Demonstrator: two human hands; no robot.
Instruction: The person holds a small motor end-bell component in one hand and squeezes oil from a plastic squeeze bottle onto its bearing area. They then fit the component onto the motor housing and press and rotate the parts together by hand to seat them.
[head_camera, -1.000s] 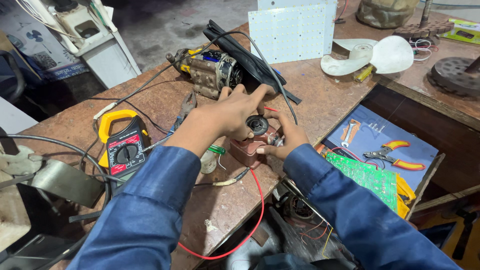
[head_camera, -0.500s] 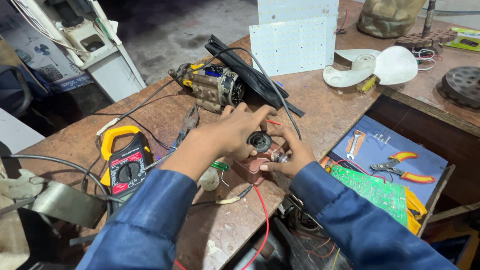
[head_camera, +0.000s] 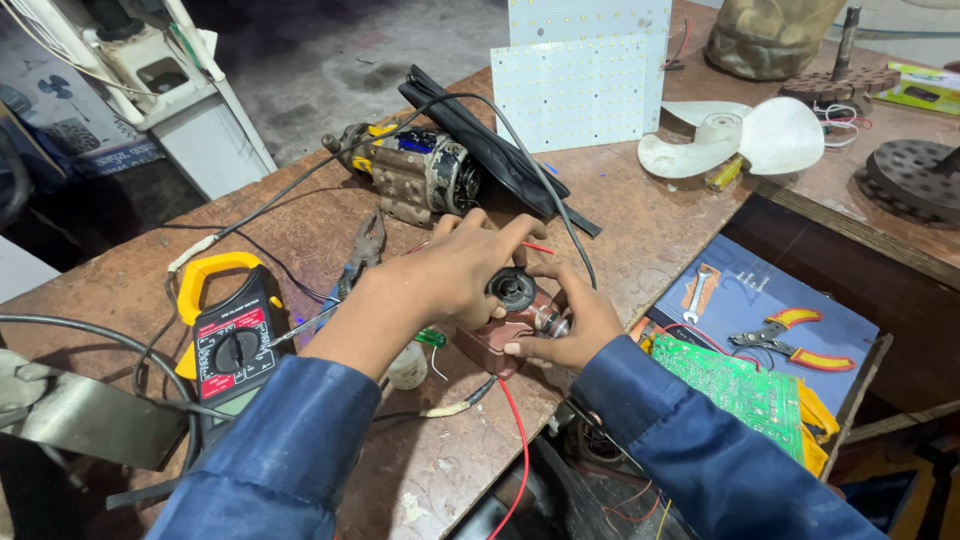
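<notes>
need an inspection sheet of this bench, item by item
surface: brown worn bench top, stained.
job's things: small reddish unit with black knob, near the bench edge.
clutter: yellow clamp meter, pliers, motor, white LED panel, fan blade.
grippers: left hand over the knob; right hand steadies the unit.
cables: red wire hangs off the edge; black cable crosses the bench.
surroundings: open drawer with red-handled pliers, green circuit board.
</notes>
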